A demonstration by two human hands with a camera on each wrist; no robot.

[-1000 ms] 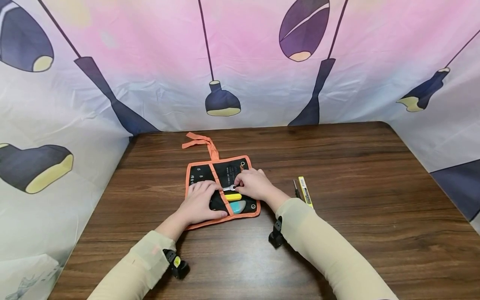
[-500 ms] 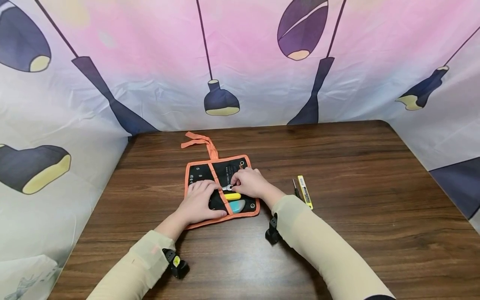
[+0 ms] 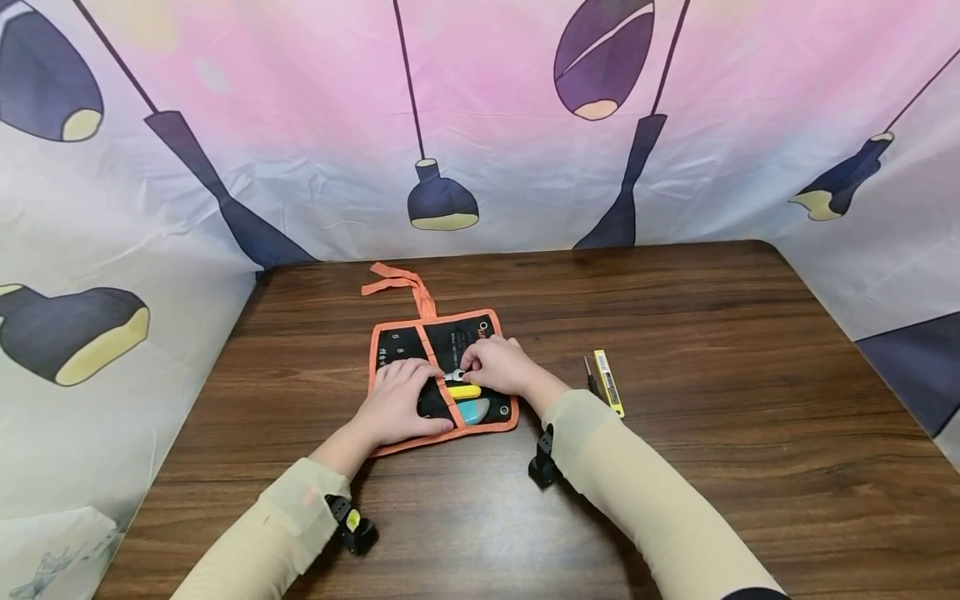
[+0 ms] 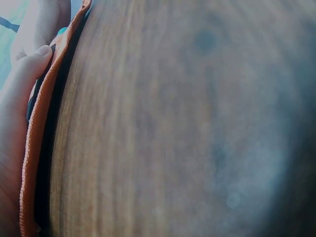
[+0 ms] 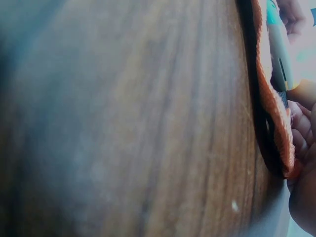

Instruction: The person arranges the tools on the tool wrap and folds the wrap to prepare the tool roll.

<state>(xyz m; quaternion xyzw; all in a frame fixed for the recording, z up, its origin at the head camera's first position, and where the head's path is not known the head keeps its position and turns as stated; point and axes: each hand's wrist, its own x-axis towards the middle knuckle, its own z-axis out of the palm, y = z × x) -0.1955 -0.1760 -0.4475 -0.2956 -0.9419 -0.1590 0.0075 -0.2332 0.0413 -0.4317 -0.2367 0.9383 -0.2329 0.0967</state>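
A black tool pouch (image 3: 470, 330) with orange trim lies unrolled on the table. My left hand (image 3: 401, 402) rests on its left half, fingers extended over the cloth and thumb near the lower edge. With thumb and fingertips, my right hand (image 3: 501, 367) pinches the end of a small silver wrench (image 3: 453, 376), whose other end is under the orange pocket band. Below it, a yellow-handled tool (image 3: 465, 392) and a teal-and-grey tool (image 3: 472, 412) stick out of the pockets. The right wrist view shows the teal-and-grey tool (image 5: 279, 57) near the fingers.
An orange tie strap (image 3: 408, 282) trails from the pouch's far edge. To the right lie a slim dark tool (image 3: 592, 377) and a yellow box (image 3: 609, 383) on the wooden table (image 3: 720, 350). A printed cloth (image 3: 315, 100) hangs behind.
My right hand has shifted slightly left with the wrench, which now shows a little less outside the pocket band. The left hand has stayed in place.
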